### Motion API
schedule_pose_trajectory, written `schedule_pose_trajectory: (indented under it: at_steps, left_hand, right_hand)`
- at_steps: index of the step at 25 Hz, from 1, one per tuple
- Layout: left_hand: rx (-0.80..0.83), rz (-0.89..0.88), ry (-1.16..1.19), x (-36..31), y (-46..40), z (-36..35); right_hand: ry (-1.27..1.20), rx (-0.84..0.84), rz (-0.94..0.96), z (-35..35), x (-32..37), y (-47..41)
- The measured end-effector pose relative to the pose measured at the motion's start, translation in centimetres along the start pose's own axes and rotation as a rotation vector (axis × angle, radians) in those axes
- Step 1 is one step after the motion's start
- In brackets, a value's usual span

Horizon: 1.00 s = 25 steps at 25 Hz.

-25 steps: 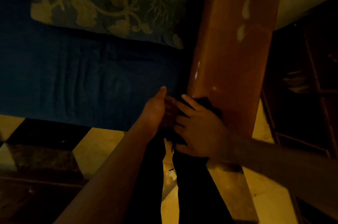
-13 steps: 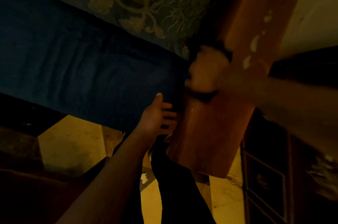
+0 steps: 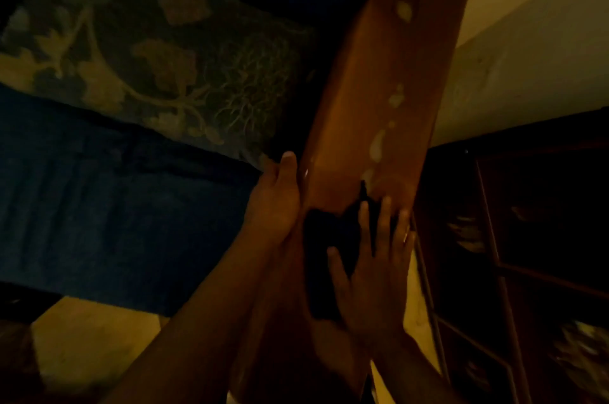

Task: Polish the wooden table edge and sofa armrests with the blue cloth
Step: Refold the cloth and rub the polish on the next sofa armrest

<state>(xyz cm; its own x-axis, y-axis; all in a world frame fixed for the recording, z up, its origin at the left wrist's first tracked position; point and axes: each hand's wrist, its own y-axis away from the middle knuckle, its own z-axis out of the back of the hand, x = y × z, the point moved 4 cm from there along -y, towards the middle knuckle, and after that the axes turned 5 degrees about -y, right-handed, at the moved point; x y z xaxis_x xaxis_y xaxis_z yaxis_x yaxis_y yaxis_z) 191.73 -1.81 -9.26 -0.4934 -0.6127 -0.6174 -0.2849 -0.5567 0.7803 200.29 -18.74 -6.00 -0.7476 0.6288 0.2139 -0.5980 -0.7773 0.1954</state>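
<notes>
Wood: the reddish sofa armrest (image 3: 369,126) is running up the middle, pale patches showing on top.
Cloth: the dark cloth (image 3: 333,238) is lying flat on the armrest.
Right hand (image 3: 375,275): pressing the cloth down, fingers straight and spread.
Left hand (image 3: 275,205): resting against the armrest's inner side, fingers straight, grasping nothing.
Seat: the blue cushion (image 3: 115,222) is sitting just left of the armrest.

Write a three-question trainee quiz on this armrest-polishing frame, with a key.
1. True or false: the right hand presses the dark blue cloth flat against the long reddish-brown wooden sofa armrest.
2. Where does the left hand rest? A) on the patterned cushion B) against the armrest's left edge C) on the floor
3. Fill in: pale ___ mark the armrest beyond the cloth.

Key: 1 true; 2 B; 3 patches.
</notes>
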Motion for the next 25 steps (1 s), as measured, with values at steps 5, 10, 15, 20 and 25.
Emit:
schedule_pose_trajectory:
  at_steps: [5, 10, 15, 20, 25]
  left_hand:
    - [-0.259, -0.258, -0.244, -5.1, -2.2, -2.4]
    - [-0.416, -0.182, -0.061, -6.1, -3.0, -2.9]
    - [-0.549, -0.146, -0.224, -3.5, -0.1, -2.0]
    - [-0.474, -0.156, -0.234, -1.1, 1.5, -2.0]
    - [-0.526, -0.18, -0.077, 0.1, 3.2, -1.6]
  right_hand:
    - [0.043, 0.004, 0.148, 3.3, -1.8, -16.9]
    - [0.026, -0.041, 0.416, 4.2, 1.4, -25.4]
    - [0.083, 0.043, 0.964, 2.8, -3.1, -16.8]
    - [0.122, -0.008, 0.463, 5.0, -2.5, -26.6]
    - [0.088, -0.039, 0.445, 2.5, 2.5, -19.3]
